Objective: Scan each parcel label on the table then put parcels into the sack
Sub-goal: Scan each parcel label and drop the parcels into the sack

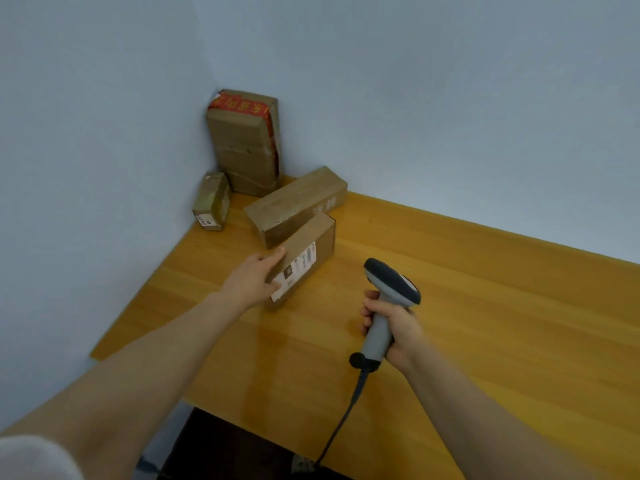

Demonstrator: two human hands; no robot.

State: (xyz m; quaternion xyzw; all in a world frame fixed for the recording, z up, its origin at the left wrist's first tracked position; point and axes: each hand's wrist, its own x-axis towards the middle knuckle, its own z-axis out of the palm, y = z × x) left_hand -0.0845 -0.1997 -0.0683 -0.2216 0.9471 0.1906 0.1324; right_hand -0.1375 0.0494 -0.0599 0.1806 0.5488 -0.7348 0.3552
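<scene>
**Ops:** Parcel (304, 251), where was it?

**Me:** On the table (450, 306), label (298, 268) facing me. I saw the left hand (254, 277) grasping its near end, thumb on the top edge, fingers over the label's corner.

**Ops:** And the right?

**Me:** The right hand (394, 327) was clenched round the scanner (389, 289) handle, cable (341, 417) trailing off the near edge.

**Ops:** The rest?

**Me:** The long parcel (294, 202) lay just behind, seemingly touching. The tall parcel (244, 143) stood in the corner, the small parcel (211, 200) beside it.

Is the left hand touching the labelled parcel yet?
Touching. In the head view the left hand grips the near end of the labelled parcel, thumb over its top edge.
</scene>
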